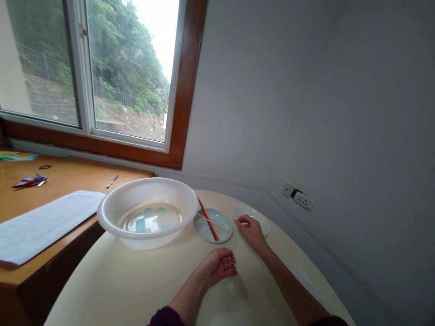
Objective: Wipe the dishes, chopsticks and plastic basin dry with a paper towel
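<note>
My right hand (251,232) is over the left rim of a white plate (260,218). Its thumb and index finger are pinched together, and I cannot make out what is between them. Lower and to the left, my left hand (220,266) hovers above the table with loosely curled fingers, slightly apart and holding nothing visible. Just beyond it sits a grey plate (200,228). Across that plate lie a slim red stick (208,219) and a thin pale wooden stick (220,227), crossing each other.
A large translucent white basin (149,241) stands left of the grey plate, with blue-green patches visible at its bottom. The round cream table (136,280) adjoins a wooden desk (74,170) holding a white sheet (50,222) and a pen (112,181). A wall socket (303,200) is at right.
</note>
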Demonstrator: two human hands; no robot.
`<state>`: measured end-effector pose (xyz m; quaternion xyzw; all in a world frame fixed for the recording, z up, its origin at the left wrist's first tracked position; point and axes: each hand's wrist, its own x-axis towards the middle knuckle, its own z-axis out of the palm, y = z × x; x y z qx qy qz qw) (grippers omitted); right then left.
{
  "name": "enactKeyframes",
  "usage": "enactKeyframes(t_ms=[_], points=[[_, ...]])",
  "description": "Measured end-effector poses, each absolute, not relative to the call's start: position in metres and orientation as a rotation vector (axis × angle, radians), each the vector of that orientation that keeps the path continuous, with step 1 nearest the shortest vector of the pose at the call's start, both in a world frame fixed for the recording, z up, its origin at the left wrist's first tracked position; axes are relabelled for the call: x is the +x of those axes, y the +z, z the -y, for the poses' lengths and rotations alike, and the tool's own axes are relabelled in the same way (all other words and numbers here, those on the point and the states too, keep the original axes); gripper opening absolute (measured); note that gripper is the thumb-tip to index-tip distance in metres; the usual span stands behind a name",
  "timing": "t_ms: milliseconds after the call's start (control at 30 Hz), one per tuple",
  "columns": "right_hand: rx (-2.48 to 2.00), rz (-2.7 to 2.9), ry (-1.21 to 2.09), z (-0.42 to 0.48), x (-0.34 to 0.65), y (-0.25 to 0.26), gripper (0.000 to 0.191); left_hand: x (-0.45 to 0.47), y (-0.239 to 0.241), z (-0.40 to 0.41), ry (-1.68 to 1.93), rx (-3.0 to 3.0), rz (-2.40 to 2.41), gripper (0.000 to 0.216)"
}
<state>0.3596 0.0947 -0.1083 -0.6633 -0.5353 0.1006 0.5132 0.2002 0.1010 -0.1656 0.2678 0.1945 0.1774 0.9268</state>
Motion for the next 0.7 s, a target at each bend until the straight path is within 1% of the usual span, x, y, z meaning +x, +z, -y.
enactKeyframes(t_ms=[167, 367, 500, 633, 700], points=[[-1.634, 1.208, 0.096, -0.055, 0.376, -0.1, 0.024, 0.201, -0.167, -0.101, 0.405, 0.563, -0.398, 0.013], [-1.765, 1.238, -0.062, -0.007, 0.408, -0.094, 0.021, 0.198, -0.165, -0.104, 0.524, 0.565, -0.332, 0.036], [-1.957, 1.292, -0.07, 0.021, 0.429, -0.097, 0.021, 0.194, -0.164, -0.105, 0.556, 0.542, -0.33, 0.042], [-2.265, 1.334, -0.015, 0.047, 0.443, -0.111, 0.015, 0.193, -0.164, -0.106, 0.555, 0.49, -0.363, 0.038], [-2.455, 1.364, 0.08, 0.059, 0.443, -0.123, 0.013, 0.192, -0.165, -0.108, 0.588, 0.449, -0.377, 0.037]])
